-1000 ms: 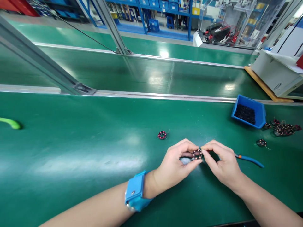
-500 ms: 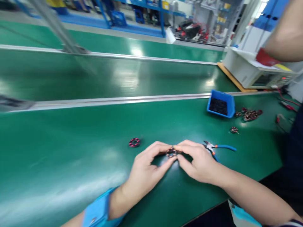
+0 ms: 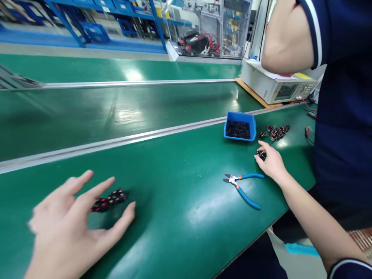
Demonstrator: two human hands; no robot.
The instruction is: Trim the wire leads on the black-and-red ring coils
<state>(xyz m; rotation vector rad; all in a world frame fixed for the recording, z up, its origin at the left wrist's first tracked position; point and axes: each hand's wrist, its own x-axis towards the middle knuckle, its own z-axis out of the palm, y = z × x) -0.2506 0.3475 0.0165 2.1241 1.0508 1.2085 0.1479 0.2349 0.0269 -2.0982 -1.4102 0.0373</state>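
My left hand point(image 3: 69, 221) is spread open at the lower left, its fingers apart above the green bench. Between its thumb and fingers lie two small ring-shaped stator coils, a black one with copper windings point(image 3: 117, 196) and a reddish one point(image 3: 100, 205) partly covered by a finger. Over on the right, my right hand point(image 3: 273, 161) has thumb and fingers closed around another small stator coil point(image 3: 261, 155), still at the bench surface. Blue-handled side cutters point(image 3: 232, 179) rest with handles spread, to the left of that hand.
A blue bin point(image 3: 226, 130) of thin black pieces stands behind my right hand, beside a pile of stator coils point(image 3: 277, 133). A metal rail point(image 3: 162, 133) crosses the bench. Farther right are a test instrument point(image 3: 283, 91) and a co-worker's arm point(image 3: 287, 38).
My hands have parted from the coil they held together. It now lies beside the reddish one under my left hand, while my right hand has reached right and grasped another coil.
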